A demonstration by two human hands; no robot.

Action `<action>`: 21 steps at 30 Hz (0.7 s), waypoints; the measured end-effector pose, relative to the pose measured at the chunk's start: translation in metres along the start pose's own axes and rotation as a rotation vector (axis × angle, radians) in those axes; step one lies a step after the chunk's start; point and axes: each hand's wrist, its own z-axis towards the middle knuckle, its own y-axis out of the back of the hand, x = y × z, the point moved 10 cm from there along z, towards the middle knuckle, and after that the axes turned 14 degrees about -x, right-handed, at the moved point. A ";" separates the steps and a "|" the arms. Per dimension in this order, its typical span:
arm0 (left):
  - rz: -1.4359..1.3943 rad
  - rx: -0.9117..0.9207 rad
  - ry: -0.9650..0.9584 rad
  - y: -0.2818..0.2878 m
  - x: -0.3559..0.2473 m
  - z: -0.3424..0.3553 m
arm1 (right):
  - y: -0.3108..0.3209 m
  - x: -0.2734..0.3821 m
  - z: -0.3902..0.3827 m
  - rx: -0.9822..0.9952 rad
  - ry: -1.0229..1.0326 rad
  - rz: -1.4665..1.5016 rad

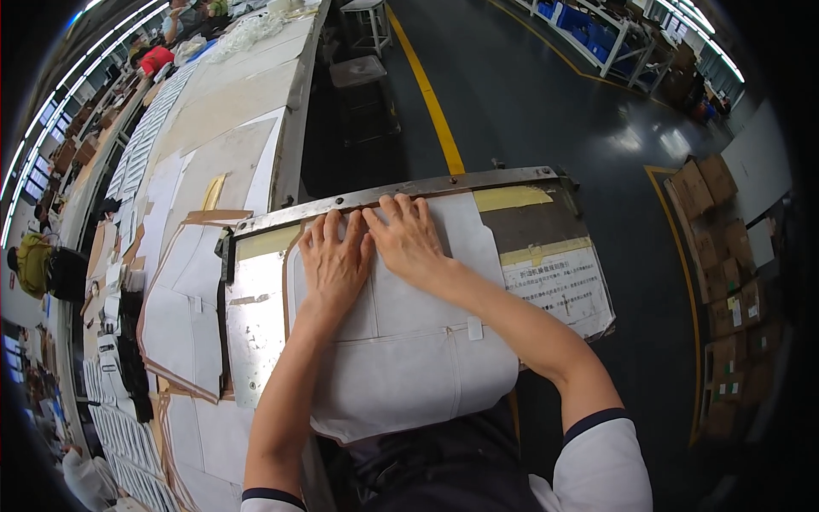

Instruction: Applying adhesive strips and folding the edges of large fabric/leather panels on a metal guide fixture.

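A white stitched panel (384,375) with a brown edge lies over a flat metal plate (256,341), its near end hanging over toward my lap. My left hand (333,260) rests flat on the panel's far part, fingers stretched forward. Beside it, my right hand (408,241) also lies flat, its fingers slightly bent and angled to the left. The fingertips of both hands are at the panel's far edge, close to a long metal bar (375,198) that runs across the plate. A small white tag (475,328) sits on a seam near my right forearm.
More white panels (183,316) with brown edges are stacked left of the plate. A printed sheet (559,290) is taped on its right. A long worktable (230,102) stretches away, with a stool (358,72) beside it. Cardboard boxes (729,247) stand at right, behind a yellow floor line.
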 end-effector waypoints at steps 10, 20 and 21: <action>0.043 0.002 0.018 -0.009 0.002 -0.003 | 0.063 -0.057 -0.052 -0.044 -0.094 -0.087; 0.070 -0.007 0.018 -0.014 0.003 -0.013 | 0.056 -0.067 -0.055 -0.060 -0.088 -0.127; 0.052 -0.004 0.029 -0.010 0.005 -0.012 | 0.056 -0.064 -0.052 -0.063 -0.075 -0.120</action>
